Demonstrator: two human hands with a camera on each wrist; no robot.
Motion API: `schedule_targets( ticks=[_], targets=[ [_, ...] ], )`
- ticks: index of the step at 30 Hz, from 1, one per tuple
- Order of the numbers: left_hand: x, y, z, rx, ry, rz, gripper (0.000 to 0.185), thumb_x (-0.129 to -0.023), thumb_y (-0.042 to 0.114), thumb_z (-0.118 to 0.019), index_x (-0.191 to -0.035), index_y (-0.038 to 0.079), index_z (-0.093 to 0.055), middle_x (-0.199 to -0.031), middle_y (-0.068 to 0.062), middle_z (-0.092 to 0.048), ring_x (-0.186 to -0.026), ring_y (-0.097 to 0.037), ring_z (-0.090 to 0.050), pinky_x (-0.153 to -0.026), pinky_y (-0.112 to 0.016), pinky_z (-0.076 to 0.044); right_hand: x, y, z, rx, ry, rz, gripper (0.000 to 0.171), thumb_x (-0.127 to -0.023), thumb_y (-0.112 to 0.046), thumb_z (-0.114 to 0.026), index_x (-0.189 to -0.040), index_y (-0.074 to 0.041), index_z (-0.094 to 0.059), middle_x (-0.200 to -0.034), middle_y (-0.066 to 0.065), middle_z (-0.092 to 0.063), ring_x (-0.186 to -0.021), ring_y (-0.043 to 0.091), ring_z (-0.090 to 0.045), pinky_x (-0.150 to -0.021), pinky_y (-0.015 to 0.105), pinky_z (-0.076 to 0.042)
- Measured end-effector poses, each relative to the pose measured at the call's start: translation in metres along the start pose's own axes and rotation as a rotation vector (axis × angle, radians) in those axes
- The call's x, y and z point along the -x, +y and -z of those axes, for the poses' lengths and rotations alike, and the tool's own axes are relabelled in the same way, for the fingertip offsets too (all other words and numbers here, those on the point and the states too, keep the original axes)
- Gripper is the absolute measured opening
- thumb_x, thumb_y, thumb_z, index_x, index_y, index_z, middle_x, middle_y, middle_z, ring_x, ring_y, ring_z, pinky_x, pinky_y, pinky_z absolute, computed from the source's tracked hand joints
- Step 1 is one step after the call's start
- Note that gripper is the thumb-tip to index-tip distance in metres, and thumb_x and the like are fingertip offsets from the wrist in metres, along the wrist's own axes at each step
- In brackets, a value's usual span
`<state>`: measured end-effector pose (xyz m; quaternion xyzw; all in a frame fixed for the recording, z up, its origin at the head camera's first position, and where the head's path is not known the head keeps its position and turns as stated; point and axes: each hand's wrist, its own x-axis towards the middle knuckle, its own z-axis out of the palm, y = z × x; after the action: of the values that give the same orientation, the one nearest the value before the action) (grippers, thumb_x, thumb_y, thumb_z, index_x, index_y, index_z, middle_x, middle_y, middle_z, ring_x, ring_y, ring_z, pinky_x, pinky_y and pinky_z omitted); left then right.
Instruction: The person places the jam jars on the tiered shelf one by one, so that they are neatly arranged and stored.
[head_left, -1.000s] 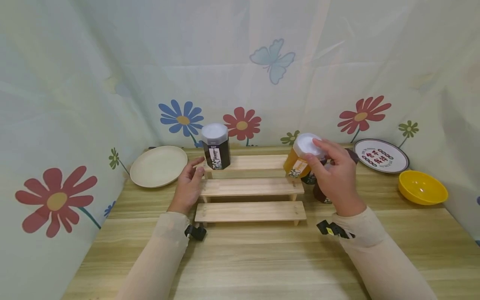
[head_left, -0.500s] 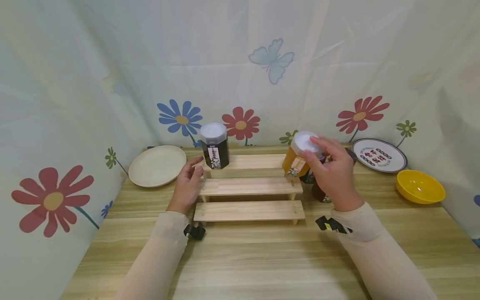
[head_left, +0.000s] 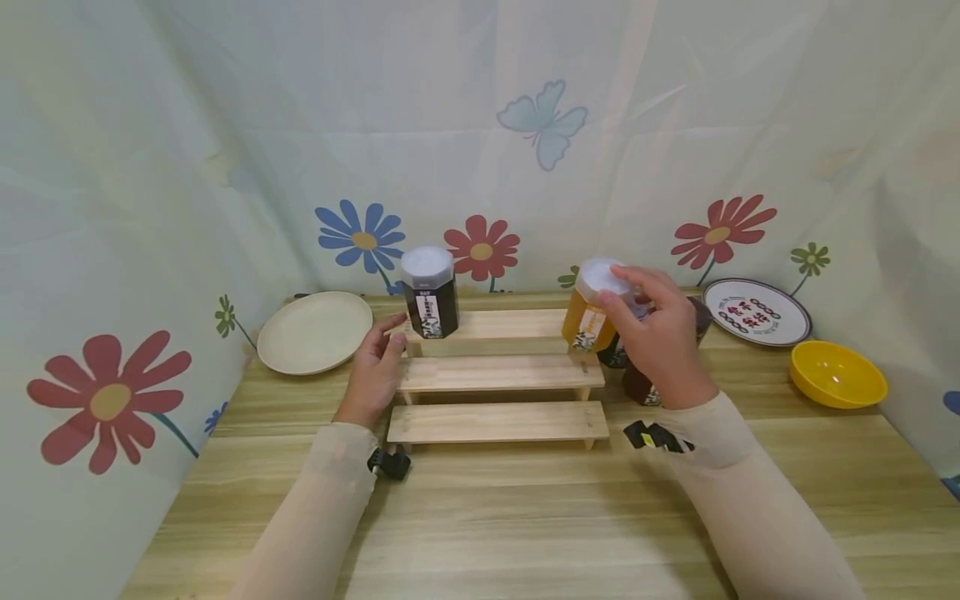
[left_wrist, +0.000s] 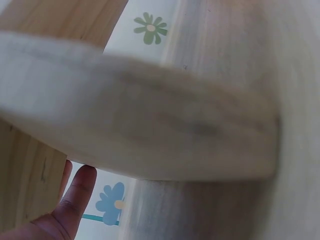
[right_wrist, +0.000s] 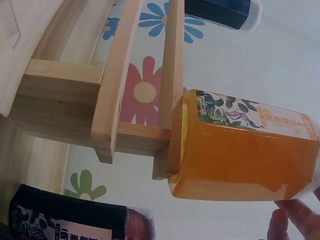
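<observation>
Orange jar point(head_left: 588, 319) nearly on the top step point(head_left: 510, 323) — right hand point(head_left: 660, 342) gripping its lid; left hand point(head_left: 375, 371) rests relaxed against the rack, dark jar point(head_left: 429, 293) already placed.

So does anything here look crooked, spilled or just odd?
Only the orange jar stands out: the right hand grips it by its white lid, and it leans at the right end of the top step rather than standing flat. The dark jar on that step stands upright. Nothing looks spilled.
</observation>
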<state>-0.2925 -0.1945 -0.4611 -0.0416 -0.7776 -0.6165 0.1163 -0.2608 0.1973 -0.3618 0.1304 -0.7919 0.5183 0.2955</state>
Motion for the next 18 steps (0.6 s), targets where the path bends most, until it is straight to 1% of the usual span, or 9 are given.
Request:
schedule_targets(
  ticks=[5, 11, 18],
  targets=[
    [0.001, 0.002, 0.000, 0.007, 0.002, 0.002, 0.043, -0.114, 0.028, -0.049, -0.153, 0.013, -0.052, -0.127, -0.016, -0.063, -0.111, -0.017, -0.056, -0.091, -0.027, -0.046, -0.005, 0.001, -0.003, -0.026, 0.004, 0.011, 0.034, -0.097, -0.012, -0.077, -0.130, -0.005, -0.075, -0.130, 0.016, -0.066, -0.095, 0.016, -0.054, -0.074, 0.017, -0.047],
    [0.002, 0.004, 0.001, 0.010, -0.008, -0.012, 0.043, -0.113, 0.030, -0.050, -0.153, 0.014, -0.053, -0.126, -0.017, -0.063, -0.110, -0.019, -0.056, -0.089, -0.026, -0.046, -0.011, -0.001, -0.006, -0.060, 0.005, 0.015, 0.033, -0.096, -0.012, -0.078, -0.128, -0.004, -0.075, -0.124, 0.017, -0.067, -0.089, 0.023, -0.050, -0.068, 0.019, -0.044],
    [0.001, 0.004, 0.001, -0.003, -0.008, -0.024, 0.043, -0.114, 0.029, -0.049, -0.153, 0.012, -0.053, -0.124, -0.018, -0.063, -0.108, -0.016, -0.056, -0.090, -0.025, -0.045, -0.017, 0.000, -0.010, -0.061, -0.019, 0.010, 0.033, -0.096, -0.013, -0.079, -0.128, -0.004, -0.075, -0.125, 0.015, -0.068, -0.091, 0.020, -0.049, -0.069, 0.019, -0.044]
  ],
)
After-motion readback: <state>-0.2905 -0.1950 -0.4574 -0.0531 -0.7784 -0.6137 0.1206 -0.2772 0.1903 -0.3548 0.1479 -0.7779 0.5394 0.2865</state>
